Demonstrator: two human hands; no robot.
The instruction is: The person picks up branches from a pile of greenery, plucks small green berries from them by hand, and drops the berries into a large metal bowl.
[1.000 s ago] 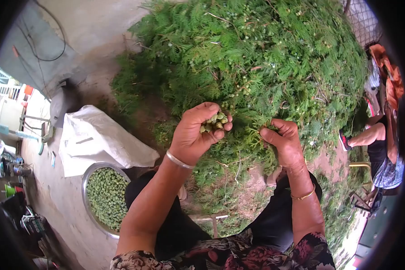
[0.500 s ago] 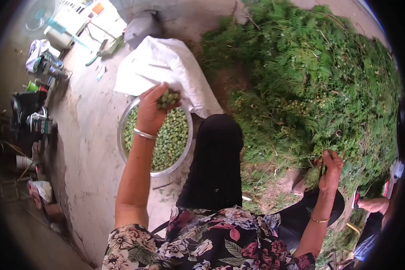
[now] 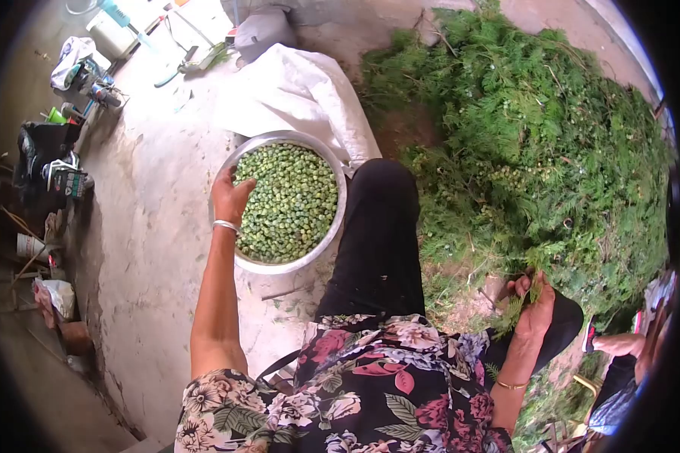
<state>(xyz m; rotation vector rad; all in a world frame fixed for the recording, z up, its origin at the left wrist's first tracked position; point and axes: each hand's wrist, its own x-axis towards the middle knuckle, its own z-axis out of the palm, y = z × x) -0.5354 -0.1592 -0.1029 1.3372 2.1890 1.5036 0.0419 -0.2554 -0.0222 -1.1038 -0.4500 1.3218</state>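
Metal bowl (image 3: 282,267) on concrete: noting it brimming with green pods (image 3: 295,200), just beside the left knee. Finding the left hand (image 3: 230,198) open, palm down, hovering over the bowl's rim. Finding the right hand (image 3: 535,308) gripping a leafy sprig (image 3: 515,308) beside the branch pile (image 3: 536,136).

I read bowl (image 3: 279,266) under left hand (image 3: 230,198) as bare metal, dull sheen; pods (image 3: 295,200) inside matt green; wrist bangle (image 3: 224,225) polished metal; floor (image 3: 151,226) beside hand rough concrete; sack (image 3: 295,90) beyond it white woven plastic (I think); sprig (image 3: 515,308) in right hand (image 3: 535,306) feathery.
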